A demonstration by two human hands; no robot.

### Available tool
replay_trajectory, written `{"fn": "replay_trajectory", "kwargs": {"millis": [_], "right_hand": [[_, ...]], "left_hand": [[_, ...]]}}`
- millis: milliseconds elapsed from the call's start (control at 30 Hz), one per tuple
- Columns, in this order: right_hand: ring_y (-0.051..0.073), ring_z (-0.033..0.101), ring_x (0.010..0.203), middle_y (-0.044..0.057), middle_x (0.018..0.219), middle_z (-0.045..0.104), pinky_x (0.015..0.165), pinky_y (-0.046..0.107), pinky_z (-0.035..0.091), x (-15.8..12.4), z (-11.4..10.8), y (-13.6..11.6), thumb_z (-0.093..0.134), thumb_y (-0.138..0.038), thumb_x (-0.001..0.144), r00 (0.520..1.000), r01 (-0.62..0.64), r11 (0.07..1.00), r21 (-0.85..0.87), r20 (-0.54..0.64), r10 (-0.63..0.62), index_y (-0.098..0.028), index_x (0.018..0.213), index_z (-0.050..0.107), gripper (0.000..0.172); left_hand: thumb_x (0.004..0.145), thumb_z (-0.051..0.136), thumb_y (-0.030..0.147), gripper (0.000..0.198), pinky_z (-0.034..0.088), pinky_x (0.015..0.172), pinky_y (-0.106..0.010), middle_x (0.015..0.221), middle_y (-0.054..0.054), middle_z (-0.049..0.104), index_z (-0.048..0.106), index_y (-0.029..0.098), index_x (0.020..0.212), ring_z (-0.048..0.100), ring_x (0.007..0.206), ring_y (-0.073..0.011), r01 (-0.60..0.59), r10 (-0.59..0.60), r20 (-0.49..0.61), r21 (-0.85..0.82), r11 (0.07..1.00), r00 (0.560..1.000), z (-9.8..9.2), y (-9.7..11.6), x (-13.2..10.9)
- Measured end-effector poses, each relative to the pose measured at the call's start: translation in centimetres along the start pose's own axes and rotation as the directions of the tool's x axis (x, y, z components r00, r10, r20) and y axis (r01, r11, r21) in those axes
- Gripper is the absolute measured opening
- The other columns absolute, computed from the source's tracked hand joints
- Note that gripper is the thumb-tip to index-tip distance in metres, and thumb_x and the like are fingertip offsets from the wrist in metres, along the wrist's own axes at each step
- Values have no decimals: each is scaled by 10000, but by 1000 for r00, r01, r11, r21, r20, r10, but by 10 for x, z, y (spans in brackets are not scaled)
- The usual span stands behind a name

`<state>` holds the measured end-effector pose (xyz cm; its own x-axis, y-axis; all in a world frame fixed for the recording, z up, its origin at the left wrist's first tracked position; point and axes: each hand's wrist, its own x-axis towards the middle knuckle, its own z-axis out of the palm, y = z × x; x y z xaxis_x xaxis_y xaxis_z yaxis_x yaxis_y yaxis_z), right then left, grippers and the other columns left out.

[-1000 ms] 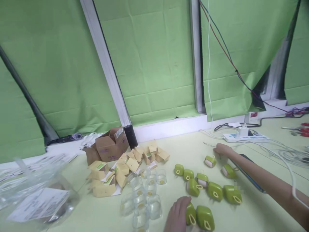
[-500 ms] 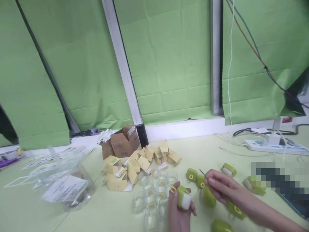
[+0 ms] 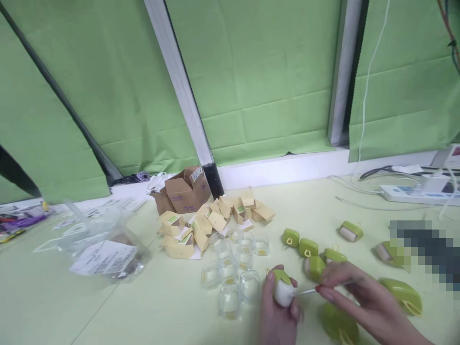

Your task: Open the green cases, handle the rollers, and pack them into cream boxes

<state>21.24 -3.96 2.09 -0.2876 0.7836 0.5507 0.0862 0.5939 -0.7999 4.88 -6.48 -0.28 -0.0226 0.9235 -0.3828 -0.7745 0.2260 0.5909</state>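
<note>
My left hand (image 3: 278,306) is wrapped round a small rounded case (image 3: 283,290), with a green cover on top and a white body facing down and right. In my right hand (image 3: 352,292) is a thin metal rod-like tool (image 3: 305,292), pinched between thumb and fingers. Its tip meets the white body's right side; whether it presses in, I cannot tell. Several similar green cases with yellow loops lie around my right hand, among them a green case (image 3: 308,247) behind it and a larger green piece (image 3: 402,294) to its right. One green case (image 3: 338,321) is partly hidden below my right hand.
Several clear plastic cups or shells (image 3: 229,299) stand left of my left hand. Behind them lie a pile of opened tan cartons (image 3: 203,225) and a brown cardboard box (image 3: 189,191). A plastic bag (image 3: 104,261) is at left, a power strip (image 3: 402,192) at back right.
My right hand has brought the metal tool left and down, its tip now at the case's white body. My left hand still holds the case. The view has shifted.
</note>
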Motion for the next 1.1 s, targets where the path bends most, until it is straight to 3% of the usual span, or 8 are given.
{"fn": "replay_trajectory", "kwargs": {"millis": [167, 400, 567, 700, 800, 967, 1100], "right_hand": [[175, 674, 672, 16, 747, 697, 600, 240, 552, -14, 4, 5, 618, -125, 795, 979, 202, 966, -159, 70, -193, -254, 810, 600, 131], [158, 648, 578, 11, 676, 677, 525, 224, 534, -10, 8, -3, 569, -165, 826, 963, 188, 961, -204, 232, -139, -251, 763, 549, 109], [141, 595, 477, -9, 587, 628, 451, 216, 491, -17, 17, 3, 547, -187, 830, 974, 187, 937, -295, 180, -137, -252, 670, 500, 179], [168, 671, 641, 9, 749, 690, 581, 221, 550, -16, 16, -1, 565, -218, 836, 978, 156, 940, -302, 179, -105, -269, 873, 570, 64], [177, 688, 774, 17, 880, 703, 680, 223, 563, -11, 14, -1, 601, -241, 832, 955, 203, 946, -253, 263, -135, -294, 1104, 548, 282], [177, 681, 865, 49, 983, 688, 729, 232, 558, -11, 11, 12, 579, -162, 844, 929, 289, 911, -295, 317, -192, -278, 1046, 569, 233], [191, 690, 880, 53, 994, 698, 718, 237, 575, -8, 6, 1, 579, -163, 840, 912, 311, 912, -268, 355, -206, -292, 1045, 571, 242]], "left_hand": [[526, 758, 535, 620, 242, 433, -214, 666, 24, 597, 483, 186, 959, 385, 397, -42, -15, 14, -22, -58, 998, 1000, -1, 1, -1], [543, 800, 447, 542, 335, 466, -210, 737, 13, 597, 560, 183, 950, 419, 439, -36, -69, 74, 73, -72, 995, 995, -13, -4, 2], [582, 783, 455, 529, 370, 466, -208, 751, 0, 611, 582, 183, 989, 452, 443, -43, -80, 94, 104, -133, 988, 990, -19, -5, 6], [551, 827, 351, 507, 426, 536, -208, 778, -44, 654, 588, 165, 957, 540, 514, -71, -90, 108, 117, -156, 984, 987, -12, -8, 2], [599, 800, 286, 456, 454, 575, -226, 764, -41, 652, 590, 164, 985, 581, 577, -104, -88, 112, 166, -144, 986, 980, -8, -16, 2], [572, 808, 297, 443, 460, 574, -211, 742, -21, 636, 618, 176, 955, 590, 632, -117, -38, 77, 182, -209, 977, 980, -12, -28, 10], [589, 800, 304, 438, 473, 567, -212, 765, -41, 660, 620, 179, 968, 600, 621, -120, -8, 42, 150, -221, 975, 988, -15, -27, 8]]}}
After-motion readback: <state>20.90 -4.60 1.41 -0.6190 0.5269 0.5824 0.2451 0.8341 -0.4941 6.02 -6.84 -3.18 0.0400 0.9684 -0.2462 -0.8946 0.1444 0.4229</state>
